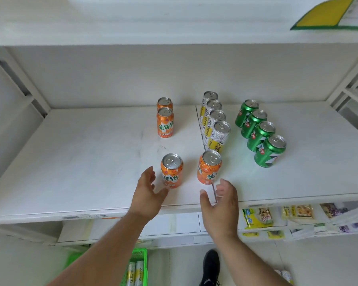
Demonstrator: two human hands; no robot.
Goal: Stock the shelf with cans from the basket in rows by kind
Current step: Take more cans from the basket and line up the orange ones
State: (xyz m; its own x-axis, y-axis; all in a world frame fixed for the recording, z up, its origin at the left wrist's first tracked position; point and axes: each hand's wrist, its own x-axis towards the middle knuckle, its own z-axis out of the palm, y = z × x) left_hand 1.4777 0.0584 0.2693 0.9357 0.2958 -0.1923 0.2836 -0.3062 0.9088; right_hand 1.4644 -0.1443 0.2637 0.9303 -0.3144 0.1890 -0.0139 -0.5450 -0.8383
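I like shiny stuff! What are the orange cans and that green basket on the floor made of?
The orange cans look like metal, probably aluminium: bare silvery tops with pull tabs and glossy printed sides. The green basket looks like moulded plastic: bright even colour and slotted walls, though it is only partly in view.

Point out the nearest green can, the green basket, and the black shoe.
nearest green can (269, 152), head view, on its side wall
green basket (143, 263), head view, on its right rim
black shoe (211, 265), head view, on its upper

Green basket (142, 263) & its cans (135, 272) cut off at btm edge (labels blurred).
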